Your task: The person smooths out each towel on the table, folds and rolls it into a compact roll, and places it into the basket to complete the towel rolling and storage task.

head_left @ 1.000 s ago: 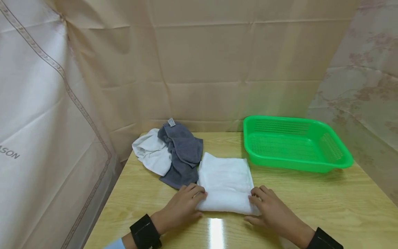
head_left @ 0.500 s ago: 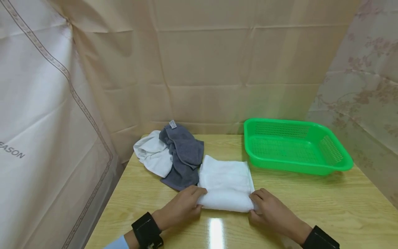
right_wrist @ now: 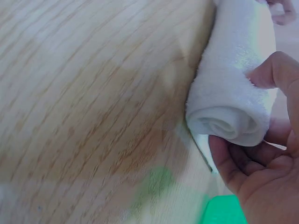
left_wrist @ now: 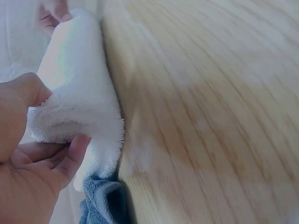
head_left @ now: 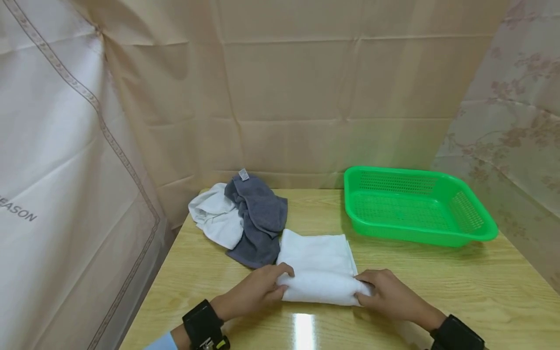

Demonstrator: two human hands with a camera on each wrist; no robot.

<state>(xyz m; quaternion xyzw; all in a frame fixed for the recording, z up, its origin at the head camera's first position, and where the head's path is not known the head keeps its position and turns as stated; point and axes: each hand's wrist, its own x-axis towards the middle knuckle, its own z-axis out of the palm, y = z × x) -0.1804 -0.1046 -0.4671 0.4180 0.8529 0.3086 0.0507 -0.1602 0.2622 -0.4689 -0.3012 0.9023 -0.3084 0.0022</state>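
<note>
A white towel (head_left: 317, 255) lies on the wooden table, its near part rolled up and its far part flat. My left hand (head_left: 260, 289) grips the left end of the roll, thumb and fingers curled round it, as the left wrist view also shows. At the other end my right hand (head_left: 389, 296) pinches the roll between thumb and fingers. Spiral layers show at that end of the towel (right_wrist: 229, 123) in the right wrist view. Just beyond my left hand lies a crumpled dark grey towel (head_left: 258, 218), partly over another crumpled white towel (head_left: 218, 218).
A green plastic basket (head_left: 415, 233) with perforated sides stands at the back right of the table (head_left: 437, 282). Hanging cloth (head_left: 284, 97) borders the table at the back and sides.
Both hands have tightened from a loose touch to a grip on the roll's ends. The white towel has shifted slightly toward me, and its flat far part shows shorter.
</note>
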